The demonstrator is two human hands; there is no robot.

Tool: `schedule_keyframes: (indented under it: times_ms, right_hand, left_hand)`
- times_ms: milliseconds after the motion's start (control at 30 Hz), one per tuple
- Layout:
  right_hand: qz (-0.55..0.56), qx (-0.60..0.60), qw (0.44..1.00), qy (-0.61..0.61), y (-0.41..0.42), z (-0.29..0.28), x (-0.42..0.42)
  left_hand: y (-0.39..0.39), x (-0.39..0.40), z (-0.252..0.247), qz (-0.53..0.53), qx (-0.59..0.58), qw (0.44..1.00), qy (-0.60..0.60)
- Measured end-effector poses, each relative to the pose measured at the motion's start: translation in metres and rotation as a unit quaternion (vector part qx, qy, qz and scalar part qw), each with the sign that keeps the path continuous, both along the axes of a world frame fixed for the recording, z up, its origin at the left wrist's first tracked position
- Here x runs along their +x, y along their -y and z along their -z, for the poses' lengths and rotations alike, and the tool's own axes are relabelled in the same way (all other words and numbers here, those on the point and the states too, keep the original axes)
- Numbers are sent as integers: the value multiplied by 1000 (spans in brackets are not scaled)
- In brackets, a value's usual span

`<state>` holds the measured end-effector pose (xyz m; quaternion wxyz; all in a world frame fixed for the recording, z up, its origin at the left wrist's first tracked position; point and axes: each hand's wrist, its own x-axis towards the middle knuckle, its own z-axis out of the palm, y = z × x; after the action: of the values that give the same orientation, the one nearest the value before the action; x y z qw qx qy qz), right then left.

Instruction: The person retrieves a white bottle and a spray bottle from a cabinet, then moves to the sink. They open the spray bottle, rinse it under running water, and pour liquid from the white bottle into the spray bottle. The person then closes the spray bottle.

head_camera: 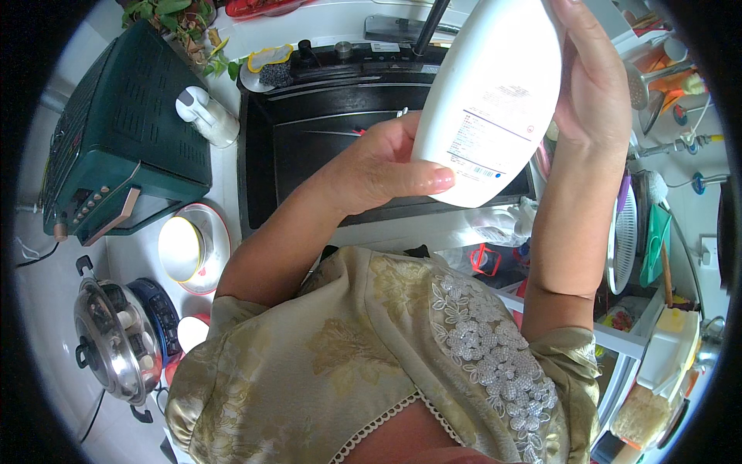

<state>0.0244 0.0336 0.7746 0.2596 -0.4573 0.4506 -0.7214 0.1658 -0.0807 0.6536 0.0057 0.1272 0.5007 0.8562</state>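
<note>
A large white plastic bottle [493, 87] with a printed back label is held up over the black sink [324, 156]. My left hand [394, 168] grips its lower end, the thumb lying across the plastic near the base. Around the bottle's upper right side wraps my right hand [594, 81], with most of its fingers hidden behind the bottle. The bottle's top is cut off by the picture's upper edge. Behind it a dark faucet [430, 29] rises from the sink's back rim, where a scouring pad [276, 74] and a yellow-edged sponge or cloth [270, 57] rest.
Left of the sink stand a dark green countertop oven [133, 127], a white-capped clear bottle [211, 119], bowls [181, 249] and a lidded steel pot [116, 342]. A leafy plant [168, 8] is at the back. Utensils and a white strainer [623, 249] line the right.
</note>
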Motion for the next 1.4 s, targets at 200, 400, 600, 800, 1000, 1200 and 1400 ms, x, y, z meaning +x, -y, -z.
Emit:
schedule_keyframes:
  times_ms: [200,400,600,800,1000,1200,1400]
  right_hand:
    - [-43,-16,999,-28,5,4,-9]
    - [-37,-11,999,-6,4,-3,0]
    - [-4,-16,1000,9,3,-2,3]
    - [36,-22,999,32,2,-3,6]
    - [17,-29,999,38,1,-4,8]
    - [4,-31,999,28,1,-5,8]
    - [1,-34,999,32,1,-5,8]
  left_hand:
    - [2,4,-1,-8,-2,1000,1]
    - [2,5,-6,3,10,1000,7]
    - [1,7,-10,9,13,1000,6]
    - [0,8,-12,9,11,1000,8]
    - [1,8,-12,13,12,1000,6]
    - [1,9,-13,16,3,1000,12]
    - [1,8,-14,17,3,1000,8]
